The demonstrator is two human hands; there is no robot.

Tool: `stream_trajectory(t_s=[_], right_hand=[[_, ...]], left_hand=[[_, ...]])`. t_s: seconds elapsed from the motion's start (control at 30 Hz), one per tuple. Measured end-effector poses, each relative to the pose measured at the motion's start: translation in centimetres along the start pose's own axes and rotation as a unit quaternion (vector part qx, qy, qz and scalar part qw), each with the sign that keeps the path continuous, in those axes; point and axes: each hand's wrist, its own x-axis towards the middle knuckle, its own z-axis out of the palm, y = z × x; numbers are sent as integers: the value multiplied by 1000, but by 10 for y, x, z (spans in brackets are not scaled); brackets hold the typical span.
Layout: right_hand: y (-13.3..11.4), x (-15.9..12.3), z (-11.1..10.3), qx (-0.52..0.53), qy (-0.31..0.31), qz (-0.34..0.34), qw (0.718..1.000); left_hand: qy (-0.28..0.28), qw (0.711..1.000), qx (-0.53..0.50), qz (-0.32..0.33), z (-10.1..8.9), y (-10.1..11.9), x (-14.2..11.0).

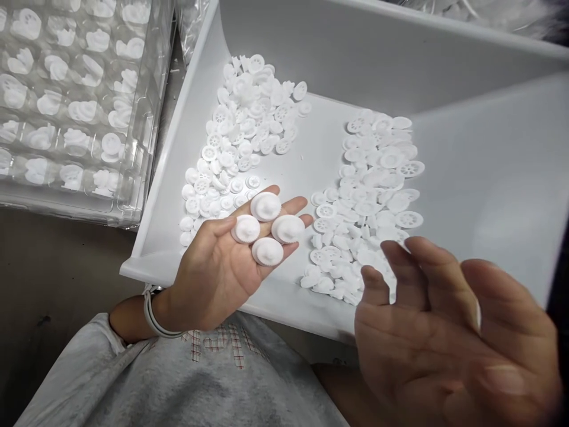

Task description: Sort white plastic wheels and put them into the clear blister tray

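My left hand point(222, 267) lies palm up over the near edge of a white bin point(311, 53), fingers stretched out, with several white plastic gears point(267, 228) resting on its fingers. My right hand point(448, 338) hovers close to the camera at the lower right, palm toward me, fingers spread and slightly curled, holding nothing I can see. Inside the bin lie two heaps of white gears: smaller ones point(242, 136) at the left, larger flat ones point(373, 196) at the right, just beyond my right fingertips.
A clear plastic tray point(146, 118) with rows of pockets, each holding white gear pieces, stands to the left of the bin on a dark table point(57, 267). My grey sleeve and shirt fill the bottom of the view. A band circles my left wrist.
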Motion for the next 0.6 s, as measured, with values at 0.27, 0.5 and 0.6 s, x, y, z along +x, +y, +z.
stream_trajectory(t_s=[0.27, 0.5, 0.6], right_hand=[[-9, -3, 27, 34, 38, 56, 997], [-8, -4, 34, 53, 28, 100, 993], [-9, -3, 36, 68, 25, 111, 991]], left_hand=[[15, 1000, 16, 6, 3, 2, -1], [41, 998, 25, 36, 3, -1, 1], [35, 998, 18, 47, 2, -1, 1]])
